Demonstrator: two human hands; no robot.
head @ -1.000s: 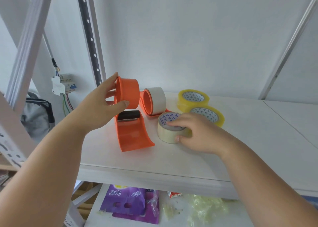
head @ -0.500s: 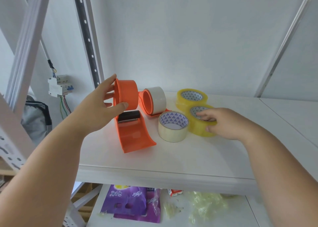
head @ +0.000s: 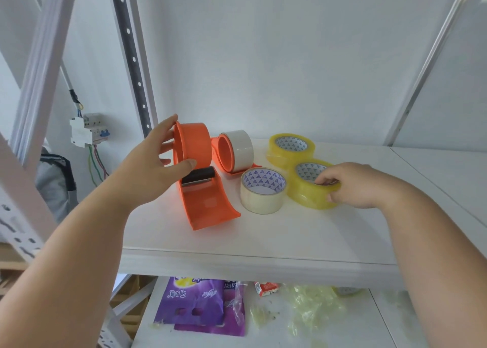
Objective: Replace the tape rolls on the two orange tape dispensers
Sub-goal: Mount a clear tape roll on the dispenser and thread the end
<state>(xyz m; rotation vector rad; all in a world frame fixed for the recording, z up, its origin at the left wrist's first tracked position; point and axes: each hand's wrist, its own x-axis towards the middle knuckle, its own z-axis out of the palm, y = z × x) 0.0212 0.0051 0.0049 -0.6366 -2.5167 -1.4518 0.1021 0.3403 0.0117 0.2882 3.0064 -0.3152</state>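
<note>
While the near dispenser stands on the shelf, these lines tell the scene:
Left hand (head: 150, 168): fingers behind the empty orange hub, thumb curled over its front edge, gripping the near dispenser (head: 203, 189).
Right hand (head: 350, 185): fingers hooked into the core, thumb on the outer wall, pinching the near yellow roll (head: 308, 189).
Near dispenser: upright on the white shelf (head: 290, 237), hub bare of tape, black cutter bar below the hub, curved handle sweeping toward the shelf's front edge.
Far dispenser (head: 229, 152): just behind the near one, carrying a whitish roll (head: 242, 147) on its hub.
Clear roll (head: 262, 190): lying flat just right of the near dispenser's handle, touching the near yellow roll.
Near yellow roll: flat on the shelf, whether lifted at all I cannot tell.
Far yellow roll (head: 290, 148): flat, behind the near yellow one, close against it.
Lower shelf (head: 342, 332): purple packets (head: 200, 303), a small red and white box (head: 266, 288), crumpled yellowish tape scraps (head: 308, 305).
Wall at left: a breaker box (head: 88, 130) with coloured wires hanging below.
</note>
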